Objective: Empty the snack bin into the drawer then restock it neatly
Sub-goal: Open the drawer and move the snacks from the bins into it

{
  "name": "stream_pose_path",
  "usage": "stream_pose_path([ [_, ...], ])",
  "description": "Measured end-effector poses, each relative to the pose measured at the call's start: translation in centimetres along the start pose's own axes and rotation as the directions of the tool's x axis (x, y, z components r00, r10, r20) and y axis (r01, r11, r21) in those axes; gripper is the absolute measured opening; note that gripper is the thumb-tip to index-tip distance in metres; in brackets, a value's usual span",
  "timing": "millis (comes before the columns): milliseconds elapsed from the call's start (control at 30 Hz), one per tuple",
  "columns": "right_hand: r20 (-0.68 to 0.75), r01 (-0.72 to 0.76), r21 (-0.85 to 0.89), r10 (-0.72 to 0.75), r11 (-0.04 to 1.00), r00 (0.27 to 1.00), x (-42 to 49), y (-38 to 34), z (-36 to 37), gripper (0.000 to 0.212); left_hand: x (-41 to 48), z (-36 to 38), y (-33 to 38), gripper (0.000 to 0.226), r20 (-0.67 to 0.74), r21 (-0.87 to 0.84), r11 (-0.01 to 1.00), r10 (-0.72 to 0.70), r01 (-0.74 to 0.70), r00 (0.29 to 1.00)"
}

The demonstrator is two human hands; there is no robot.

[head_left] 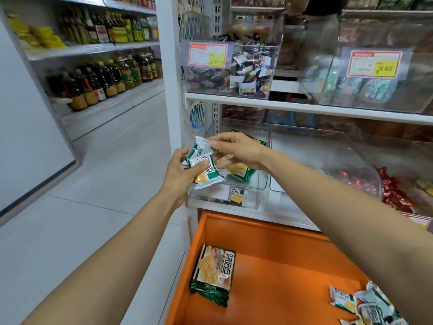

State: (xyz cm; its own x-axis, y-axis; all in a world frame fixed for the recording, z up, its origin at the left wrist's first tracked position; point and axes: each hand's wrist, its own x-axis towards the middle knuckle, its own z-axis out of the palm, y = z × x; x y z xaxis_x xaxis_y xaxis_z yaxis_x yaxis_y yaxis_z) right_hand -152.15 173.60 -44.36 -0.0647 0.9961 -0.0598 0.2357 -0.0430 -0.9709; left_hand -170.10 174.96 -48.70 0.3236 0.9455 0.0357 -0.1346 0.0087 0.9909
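Fingers of my left hand [180,172] grip small green-and-white foil snack packets [207,172], right hand [239,150] pinches the top packet [202,145]; I should square edges first.

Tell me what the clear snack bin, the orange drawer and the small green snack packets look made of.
Clear snack bin: likely rigid plastic, glossy; transparent walls catching glare. Orange drawer: probably painted metal or plastic; even colour, soft sheen. Green snack packets: thin plastic film, shiny, crimped ends.

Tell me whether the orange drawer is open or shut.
Open. The orange drawer is pulled out under the shelf, its floor exposed, snack packets lying inside.
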Motion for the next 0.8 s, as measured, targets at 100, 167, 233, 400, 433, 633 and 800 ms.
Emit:
stream_pose_path([
  [100, -0.124, -0.025, -0.167, 0.004, 0.986, 0.992, 1.4, 0.9, -0.5, 0.035, 0.7, -1.1, -0.5, 0.046, -0.083, 0.056, 0.997, 0.054, -0.049, 0.995],
  [167, -0.153, -0.12, -0.345, 0.07, 0.931, 0.986, 2.6, 2.3, -1.0, 0.045, 1.0, -1.7, -1.1, 0.047, -0.1, 0.085, 0.994, 0.071, -0.062, 0.992],
  [233, -0.069, -0.244, -0.512, 0.243, 0.824, 0.967, 3.7, 4.0, -0.7, 0.065, 1.1, -2.1, -1.8, 0.049, -0.084, 0.096, 0.994, 0.061, -0.053, 0.995],
  [400, 0.0, -0.335, -0.579, 0.411, 0.744, 0.912, 5.7, 6.7, 0.8, 0.062, 1.4, -3.0, -3.0, 0.048, -0.036, 0.112, 0.993, 0.044, -0.04, 0.998],
  [433, -0.007, -0.325, -0.593, 0.399, 0.737, 0.917, 6.0, 7.0, 0.9, 0.056, 1.5, -3.1, -3.1, 0.048, -0.032, 0.118, 0.992, 0.04, -0.036, 0.999],
  [633, -0.086, -0.222, -0.548, 0.21, 0.807, 0.974, 6.1, 7.9, 0.3, 0.041, 1.7, -3.1, -3.0, 0.046, -0.028, 0.146, 0.989, 0.036, -0.031, 0.999],
  [800, -0.273, -0.085, -0.384, -0.025, 0.919, 0.962, 2.6, 4.4, -1.3, 0.046, 0.8, -2.9, -1.9, 0.046, -0.102, 0.092, 0.995, 0.041, -0.031, 0.994],
])
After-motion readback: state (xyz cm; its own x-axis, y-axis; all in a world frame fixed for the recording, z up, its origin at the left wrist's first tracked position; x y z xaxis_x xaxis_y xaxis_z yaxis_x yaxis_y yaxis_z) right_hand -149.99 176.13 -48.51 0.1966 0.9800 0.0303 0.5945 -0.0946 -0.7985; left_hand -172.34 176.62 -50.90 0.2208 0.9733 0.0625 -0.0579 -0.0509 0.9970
